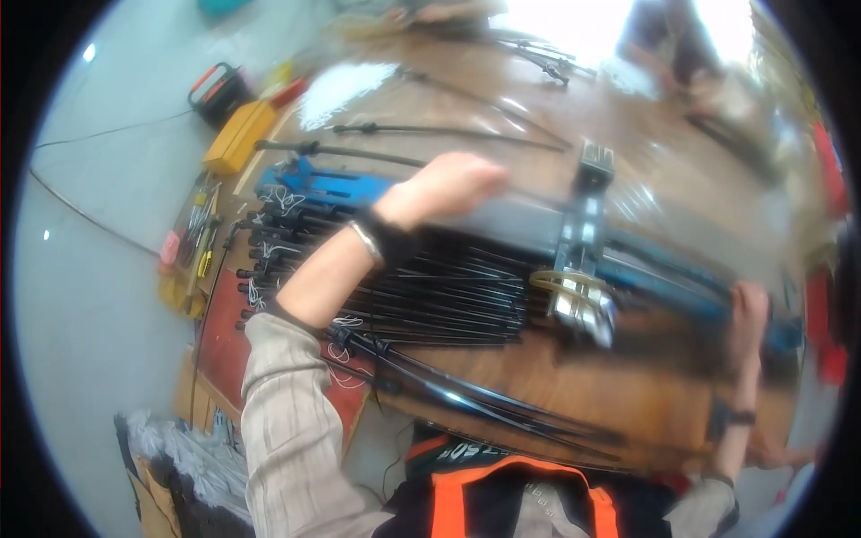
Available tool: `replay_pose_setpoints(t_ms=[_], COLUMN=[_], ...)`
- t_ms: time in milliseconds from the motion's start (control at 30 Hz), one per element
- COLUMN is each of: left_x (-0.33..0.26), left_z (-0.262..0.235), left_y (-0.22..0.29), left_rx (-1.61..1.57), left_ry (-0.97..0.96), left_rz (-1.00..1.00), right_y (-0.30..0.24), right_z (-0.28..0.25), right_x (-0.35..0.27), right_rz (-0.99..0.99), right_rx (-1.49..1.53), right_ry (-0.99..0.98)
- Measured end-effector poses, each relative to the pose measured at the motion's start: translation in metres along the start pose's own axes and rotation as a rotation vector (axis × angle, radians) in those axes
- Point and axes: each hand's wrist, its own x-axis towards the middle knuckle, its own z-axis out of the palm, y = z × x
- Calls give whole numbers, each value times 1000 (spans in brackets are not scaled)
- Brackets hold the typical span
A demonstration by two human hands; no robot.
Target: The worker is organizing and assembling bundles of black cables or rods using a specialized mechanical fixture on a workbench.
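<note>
From my remote seat I see the left hand (pixel 453 186) stretched over the middle of the counter (pixel 664 368), above the far edge of a broad row of black rods (pixel 448 291). Its fingers look curled, but they are blurred, so I cannot tell whether they grip anything. The right hand (pixel 751 314) is well apart from it, out at the right, beside the far end of a long blue rail (pixel 668 273); motion smears it, and I cannot tell whether its fingers are closed on something there.

The black rods lie side by side between the left forearm and a metal fixture (pixel 583 233), their fittings toward my left, with white cords (pixel 285 199) looped among those ends. The fixture stands upright on the counter between the two hands, a tan band (pixel 565 282) around its nearer part. A blue bracket (pixel 327 184) sits beyond the row, at its left end. Nearer the body I see a few loose rods (pixel 457 390) slanting toward the counter's near edge. At the upper left a yellow box (pixel 240 136) rests near the counter's edge, with hand tools (pixel 199 229) just below it in view.
</note>
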Motion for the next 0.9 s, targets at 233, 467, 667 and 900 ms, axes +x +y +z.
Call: replay_pose_setpoints(t_ms=[233, 467, 667, 900], left_x=[13, 20, 24, 18], left_z=[17, 26, 46, 59], left_y=[23, 39, 40, 34], left_rx=[-54, -108, -79, -54], left_ry=[-12, -77, -23, 191], left_rz=[9, -130, -122, 56], right_y=[8, 15, 21, 13], right_z=[10, 23, 30, 16], right_x=[-4, -11, -13, -18], right_rz=[58, 84, 91, 164], right_rx=[22, -18, -28, -5], right_ry=[26, 49, 62, 61])
